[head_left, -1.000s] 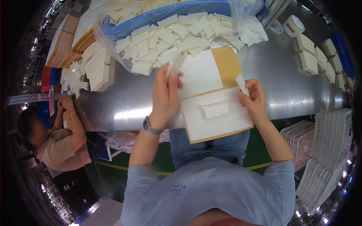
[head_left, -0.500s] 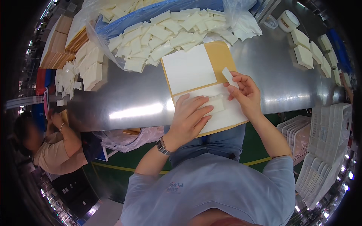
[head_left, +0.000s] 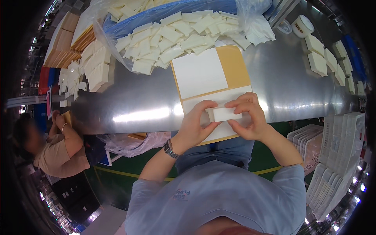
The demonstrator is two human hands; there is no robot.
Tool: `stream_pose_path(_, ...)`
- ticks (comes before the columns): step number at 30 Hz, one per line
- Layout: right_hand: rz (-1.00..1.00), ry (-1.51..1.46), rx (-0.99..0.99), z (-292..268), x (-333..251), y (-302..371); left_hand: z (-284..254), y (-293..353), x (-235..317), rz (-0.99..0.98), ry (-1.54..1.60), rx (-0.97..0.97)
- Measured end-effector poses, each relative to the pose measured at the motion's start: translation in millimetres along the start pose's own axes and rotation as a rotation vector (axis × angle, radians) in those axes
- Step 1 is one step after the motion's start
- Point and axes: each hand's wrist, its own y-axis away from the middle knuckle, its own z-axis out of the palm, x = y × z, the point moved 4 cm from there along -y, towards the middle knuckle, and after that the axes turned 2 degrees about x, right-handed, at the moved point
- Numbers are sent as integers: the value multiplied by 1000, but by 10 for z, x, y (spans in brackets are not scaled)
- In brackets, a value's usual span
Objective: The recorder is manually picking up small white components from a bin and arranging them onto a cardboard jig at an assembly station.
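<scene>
A small white rectangular piece (head_left: 227,114) lies between my two hands, over a yellow-brown board with white paper on it (head_left: 235,93). My left hand (head_left: 194,122) pinches its cream-coloured left end between thumb and fingers. At the right end, the thumb and curled fingers of my right hand (head_left: 252,116) close on the same piece. Whether it is one part or two laid together, I cannot tell. Beyond the hands, a white sheet (head_left: 199,74) covers the far left of the board.
A heap of cream rectangular pieces (head_left: 172,37) spills from a blue-lined container (head_left: 156,17) at the back. More pieces stand in rows at left (head_left: 98,66) and right (head_left: 316,62). White baskets (head_left: 338,137) are stacked at lower right. Another person (head_left: 58,149) works at far left.
My right hand has brought the small white piece down onto the cream piece under my left hand. My left hand has gone from lying flat to pinching the piece's left end.
</scene>
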Motion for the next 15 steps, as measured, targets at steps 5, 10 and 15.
stream_pose_path(5,-16,18,-33,73,7,-28,0,-6,-9,-23,20,-5)
stream_pose_path(10,25,22,-35,99,29,-38,-13,-37,2,-17,23,-4)
stream_pose_path(15,22,49,-33,112,9,-58,-13,-30,-41,92,47,27)
